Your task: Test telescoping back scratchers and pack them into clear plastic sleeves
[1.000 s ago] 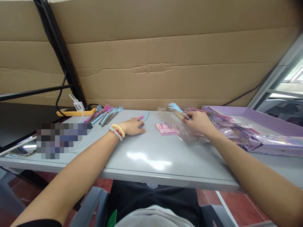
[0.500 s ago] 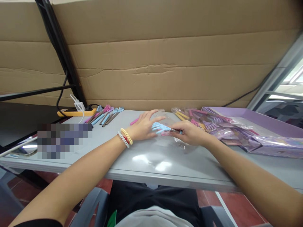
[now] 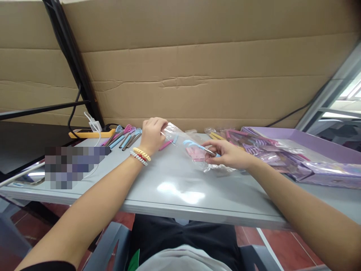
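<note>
My left hand (image 3: pixel 153 136) is closed, pinching the edge of a clear plastic bag (image 3: pixel 178 132) and raising it off the table. In my right hand (image 3: pixel 224 153) is a blue back scratcher (image 3: pixel 194 144) with a small claw-shaped head, gripped by its handle, head pointing left toward the bag. Whether the head is inside the bag or behind it, I cannot tell. Below it lies a pink card (image 3: pixel 195 154) beside crumpled clear plastic (image 3: pixel 217 168). A pink stick (image 3: pixel 166 145) rests on the table just right of my left hand.
Several loose back scratchers (image 3: pixel 124 138) lie at the back left, near a yellow power strip (image 3: pixel 91 134). On the right, bagged ones (image 3: pixel 251 146) are heaped against a purple box (image 3: pixel 324 178). A cardboard wall (image 3: pixel 191 64) bounds the table's back.
My left hand has moved left and up from the tabletop, lifting and stretching the clear bag. The fingers of my right hand have shifted on the blue back scratcher, which stays nearly in place.
</note>
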A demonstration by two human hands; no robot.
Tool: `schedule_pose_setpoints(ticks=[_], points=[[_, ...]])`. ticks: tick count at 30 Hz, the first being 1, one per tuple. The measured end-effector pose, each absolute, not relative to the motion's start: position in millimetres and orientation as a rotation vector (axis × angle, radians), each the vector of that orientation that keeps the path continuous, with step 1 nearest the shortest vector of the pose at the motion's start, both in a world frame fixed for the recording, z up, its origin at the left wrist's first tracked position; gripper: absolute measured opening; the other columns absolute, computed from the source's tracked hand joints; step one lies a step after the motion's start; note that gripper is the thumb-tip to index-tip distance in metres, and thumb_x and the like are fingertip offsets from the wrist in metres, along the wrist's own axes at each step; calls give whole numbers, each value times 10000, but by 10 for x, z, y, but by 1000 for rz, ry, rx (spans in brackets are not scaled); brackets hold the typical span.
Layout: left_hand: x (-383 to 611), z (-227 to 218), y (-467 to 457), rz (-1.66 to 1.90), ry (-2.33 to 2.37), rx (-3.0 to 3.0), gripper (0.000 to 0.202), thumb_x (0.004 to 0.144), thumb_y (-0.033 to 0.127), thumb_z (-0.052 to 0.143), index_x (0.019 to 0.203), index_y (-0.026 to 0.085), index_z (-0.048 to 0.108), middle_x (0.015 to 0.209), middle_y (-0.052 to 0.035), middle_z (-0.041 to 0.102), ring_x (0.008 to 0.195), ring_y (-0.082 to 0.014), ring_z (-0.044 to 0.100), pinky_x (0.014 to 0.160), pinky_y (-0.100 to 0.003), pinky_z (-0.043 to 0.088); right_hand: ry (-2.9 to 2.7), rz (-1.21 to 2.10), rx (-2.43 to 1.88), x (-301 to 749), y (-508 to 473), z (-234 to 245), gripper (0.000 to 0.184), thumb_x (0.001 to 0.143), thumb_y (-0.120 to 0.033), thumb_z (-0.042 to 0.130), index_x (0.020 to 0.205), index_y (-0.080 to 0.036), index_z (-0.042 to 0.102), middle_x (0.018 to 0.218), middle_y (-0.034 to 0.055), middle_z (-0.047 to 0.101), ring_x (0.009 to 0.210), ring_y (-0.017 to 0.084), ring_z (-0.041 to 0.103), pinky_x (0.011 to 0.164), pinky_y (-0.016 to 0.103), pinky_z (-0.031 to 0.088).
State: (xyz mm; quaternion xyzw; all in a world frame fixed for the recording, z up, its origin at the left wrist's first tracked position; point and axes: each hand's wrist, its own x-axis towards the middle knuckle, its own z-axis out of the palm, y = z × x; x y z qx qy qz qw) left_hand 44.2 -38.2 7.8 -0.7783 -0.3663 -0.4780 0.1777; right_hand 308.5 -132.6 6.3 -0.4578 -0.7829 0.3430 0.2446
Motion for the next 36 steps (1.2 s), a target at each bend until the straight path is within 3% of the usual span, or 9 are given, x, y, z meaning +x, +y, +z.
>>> schedule_pose_setpoints(ticks=[5,12,16,19,24,29,33,36], points=[[287,68,-208,-1273,-1204,-2134,190,716,76,478,823,206,567,885,-38,634,895,-211,545,785,-352,347,-1981,932,-1269,3111,-1302,47,586,720,-373,677,1204,-131,454,806,41,570,577,94,460,492,186,345],[266,95,-195,-1209,-1297,-2183,149,739,147,463,772,196,600,862,-41,667,887,-209,581,787,-346,374,-2063,674,-1263,3105,-1292,27,371,759,-357,621,1057,-145,559,779,20,552,659,111,485,601,212,388],[331,161,-321,-967,-1460,-2219,180,706,155,448,675,194,621,741,-62,679,751,-227,610,707,-353,385,-2157,409,-1356,3083,-1309,36,297,784,-425,581,882,-145,571,688,-1,500,604,98,439,556,204,331],[390,189,-421,-710,-1514,-2225,198,693,185,450,666,176,646,680,-110,667,689,-265,613,644,-370,369,-2237,140,-1363,3027,-1329,38,403,829,-511,500,682,-136,488,607,0,428,560,88,363,532,212,266],[486,151,-517,-565,-1450,-2204,307,741,376,464,615,159,640,592,-130,626,634,-266,603,628,-375,356,-2182,120,-1360,2887,-1388,41,484,907,-551,328,676,-142,446,599,13,433,543,97,370,510,219,245],[497,111,-513,-577,-1394,-2262,513,771,575,392,606,157,640,567,-122,612,624,-266,596,658,-390,357,-2271,216,-1344,2835,-1445,56,444,783,-543,556,665,-152,381,671,17,512,567,96,422,503,201,267],[453,118,-486,-703,-1360,-2252,450,755,551,444,661,165,654,580,-107,620,645,-263,602,705,-400,351,-2281,145,-1365,2856,-1425,42,371,748,-457,559,660,-156,359,697,23,537,567,97,427,506,203,263],[432,142,-485,-831,-1292,-2215,365,754,488,484,703,170,655,617,-97,635,699,-254,606,732,-392,349,-2189,95,-1384,2879,-1391,41,415,756,-524,547,667,-155,382,703,28,535,568,98,420,514,211,274]])
